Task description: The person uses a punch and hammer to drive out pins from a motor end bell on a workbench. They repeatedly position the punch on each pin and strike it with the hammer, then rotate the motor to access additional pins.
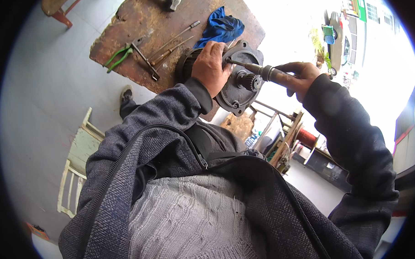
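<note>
A dark metal motor housing point(240, 94) with a flanged end plate and a toothed shaft point(248, 82) sits at the edge of the worn, stained workbench point(130, 25). My right hand point(301, 78) is closed round a metal-barrelled driver tool point(267, 73); its long bit reaches to a fastener near the plate's upper left. My left hand point(211, 67) curls over the housing's left side, fingertips beside the bit's tip; what exactly they pinch is hidden.
Green-handled pliers point(118, 57), a T-handled wrench point(145, 63), slim tools point(166, 55) and a blue rag point(220, 26) lie on the bench. A pale chair point(74, 166) stands lower left, a cluttered rack point(283, 140) right; a bright street with a car point(339, 42) lies beyond.
</note>
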Action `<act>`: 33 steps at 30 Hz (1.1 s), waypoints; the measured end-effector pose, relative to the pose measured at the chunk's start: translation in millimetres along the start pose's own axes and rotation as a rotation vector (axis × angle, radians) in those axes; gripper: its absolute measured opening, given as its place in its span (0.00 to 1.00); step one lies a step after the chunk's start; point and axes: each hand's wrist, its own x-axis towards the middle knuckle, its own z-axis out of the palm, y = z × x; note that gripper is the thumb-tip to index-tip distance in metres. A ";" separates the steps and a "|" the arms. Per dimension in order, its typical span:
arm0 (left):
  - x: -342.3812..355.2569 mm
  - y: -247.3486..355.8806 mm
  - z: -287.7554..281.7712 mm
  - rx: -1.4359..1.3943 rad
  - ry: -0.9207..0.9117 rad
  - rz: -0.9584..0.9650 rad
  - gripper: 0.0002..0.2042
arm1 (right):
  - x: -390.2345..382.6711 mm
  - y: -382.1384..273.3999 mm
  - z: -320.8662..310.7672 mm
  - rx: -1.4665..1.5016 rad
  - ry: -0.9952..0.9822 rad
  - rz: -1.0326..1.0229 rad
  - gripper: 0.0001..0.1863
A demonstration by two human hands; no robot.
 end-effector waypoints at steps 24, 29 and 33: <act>-3.1 -1.2 8.4 0.015 -0.202 -0.171 0.23 | -20.2 164.9 39.2 -0.195 0.373 -0.355 0.16; -3.5 0.2 8.2 -0.033 -0.200 -0.210 0.22 | -15.8 154.2 39.3 -0.295 0.370 -0.318 0.18; -2.4 2.0 7.0 0.005 -0.204 -0.195 0.22 | -19.6 139.9 38.1 -0.686 0.365 -0.274 0.14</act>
